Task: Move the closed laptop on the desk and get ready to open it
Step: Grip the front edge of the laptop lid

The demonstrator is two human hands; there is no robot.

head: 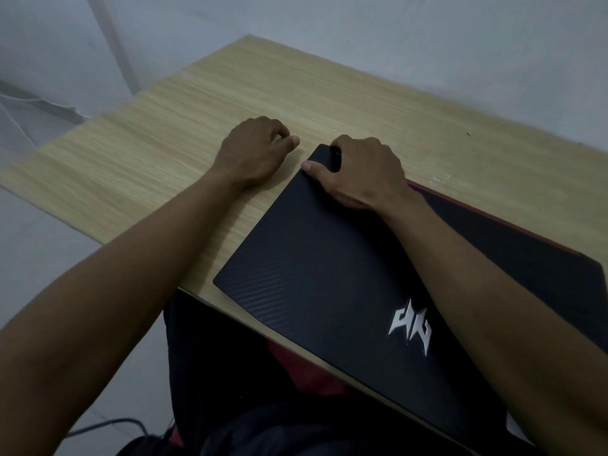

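A closed black laptop (316,268) with a silver logo lies at an angle on the light wooden desk (204,103), its near edge overhanging the desk's front. My right hand (362,174) grips the laptop's far left corner, thumb on the lid and fingers curled over the edge. My left hand (255,149) rests on the bare desk just left of that corner, fingers loosely curled, holding nothing and not touching the laptop.
A black mat with a red border (513,238) lies under the laptop on the right. White walls close the desk at the back. A dark cable (108,426) runs on the floor at lower left. My lap in dark clothing is below the desk edge.
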